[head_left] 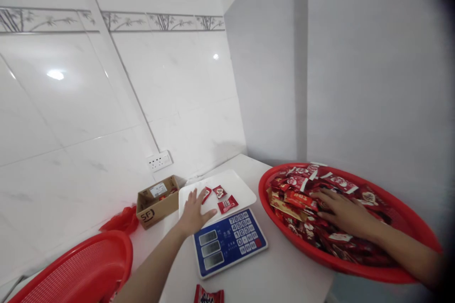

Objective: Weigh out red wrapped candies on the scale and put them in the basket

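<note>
My left hand (194, 213) is over the white pan (243, 191) of a digital scale (227, 272), fingers spread and nothing visibly held. Just beyond its fingertips a red wrapped packet (206, 194) is partly hidden. Another two small packets lie on the pan, one dark red (220, 191) and one brighter red (228, 204). At the right, my right hand (343, 213) rests with fingers stretched out on a heap of red and gold packets (302, 200). A wide red plastic basket (313, 259) holds this heap. What lies under the palm is hidden.
A small cardboard box (159, 211) with packets inside stands behind the scale's left side. Red plastic (122, 220) is bunched near the wall, behind another red basket (71, 265). One packet (209, 296) lies at the bottom edge. Walls close off the back and right.
</note>
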The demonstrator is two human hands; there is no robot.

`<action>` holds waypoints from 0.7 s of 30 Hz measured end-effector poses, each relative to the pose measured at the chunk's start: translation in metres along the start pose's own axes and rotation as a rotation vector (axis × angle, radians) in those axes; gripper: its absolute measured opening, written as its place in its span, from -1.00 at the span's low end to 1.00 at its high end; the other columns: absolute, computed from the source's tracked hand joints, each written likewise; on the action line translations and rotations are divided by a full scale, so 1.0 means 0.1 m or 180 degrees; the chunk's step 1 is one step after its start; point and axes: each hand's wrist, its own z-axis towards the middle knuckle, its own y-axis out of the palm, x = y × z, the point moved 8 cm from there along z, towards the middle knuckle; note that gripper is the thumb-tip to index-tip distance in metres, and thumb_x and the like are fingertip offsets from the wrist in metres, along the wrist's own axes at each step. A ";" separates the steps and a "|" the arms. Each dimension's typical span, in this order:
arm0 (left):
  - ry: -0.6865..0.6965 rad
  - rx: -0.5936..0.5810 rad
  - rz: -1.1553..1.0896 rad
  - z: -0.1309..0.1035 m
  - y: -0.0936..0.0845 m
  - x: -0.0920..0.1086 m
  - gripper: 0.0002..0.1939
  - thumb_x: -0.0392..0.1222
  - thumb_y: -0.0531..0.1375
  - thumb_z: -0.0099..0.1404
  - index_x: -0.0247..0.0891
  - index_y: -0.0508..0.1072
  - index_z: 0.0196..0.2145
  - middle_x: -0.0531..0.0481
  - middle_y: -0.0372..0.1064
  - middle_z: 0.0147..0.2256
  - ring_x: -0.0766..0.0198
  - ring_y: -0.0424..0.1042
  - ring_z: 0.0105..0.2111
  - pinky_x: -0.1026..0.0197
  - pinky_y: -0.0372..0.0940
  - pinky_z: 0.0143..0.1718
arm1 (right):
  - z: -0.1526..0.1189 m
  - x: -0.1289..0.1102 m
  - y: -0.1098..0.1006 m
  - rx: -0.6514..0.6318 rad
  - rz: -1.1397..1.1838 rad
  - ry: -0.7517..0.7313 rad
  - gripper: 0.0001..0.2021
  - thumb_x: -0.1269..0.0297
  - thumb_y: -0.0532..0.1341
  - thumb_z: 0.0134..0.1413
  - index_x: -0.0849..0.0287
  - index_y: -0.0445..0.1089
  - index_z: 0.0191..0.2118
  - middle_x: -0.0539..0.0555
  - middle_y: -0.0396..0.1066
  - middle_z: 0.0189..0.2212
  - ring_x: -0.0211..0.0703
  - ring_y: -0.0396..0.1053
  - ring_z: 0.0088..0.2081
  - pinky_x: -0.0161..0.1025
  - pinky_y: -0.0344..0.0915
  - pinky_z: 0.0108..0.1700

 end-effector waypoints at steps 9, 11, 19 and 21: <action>0.0201 -0.0376 0.0642 0.64 0.43 0.60 -0.37 0.33 -0.09 0.12 -0.01 0.22 0.06 -0.15 0.06 0.16 -0.13 0.03 0.15 -0.26 0.04 0.01 | -0.06 -0.12 -0.10 -0.0173 -0.0194 0.0126 -0.53 0.22 0.07 -0.03 -0.03 0.22 0.08 0.19 0.10 0.19 0.19 0.12 0.15 0.30 0.09 0.04; 0.0232 -0.0188 0.0694 0.63 0.36 0.60 -0.50 0.21 -0.08 0.19 -0.08 0.27 -0.02 -0.14 0.21 0.03 -0.04 0.18 0.04 -0.12 0.16 -0.07 | -0.06 -0.13 -0.12 -0.0148 -0.0174 0.0118 -0.53 0.22 0.07 -0.03 -0.02 0.23 0.08 0.19 0.10 0.18 0.19 0.12 0.14 0.29 0.09 0.04; 0.0035 0.0299 0.0768 0.32 -0.18 0.19 -0.75 -0.15 -0.09 0.28 -0.16 0.27 -0.14 -0.07 0.33 -0.12 0.19 0.36 -0.16 0.20 0.23 -0.25 | -0.06 -0.10 -0.08 -0.0167 -0.0192 0.0078 -0.52 0.19 0.05 -0.01 -0.02 0.20 0.09 0.20 0.08 0.19 0.20 0.12 0.14 0.30 0.07 0.04; -0.0077 0.0455 0.0737 0.11 -0.45 -0.04 -0.76 -0.11 -0.09 0.29 -0.16 0.27 -0.16 -0.07 0.34 -0.11 0.18 0.35 -0.13 0.21 0.22 -0.23 | -0.06 -0.11 -0.09 -0.0134 -0.0197 0.0075 -0.53 0.19 0.06 -0.02 -0.03 0.21 0.09 0.19 0.10 0.19 0.20 0.13 0.14 0.29 0.09 0.03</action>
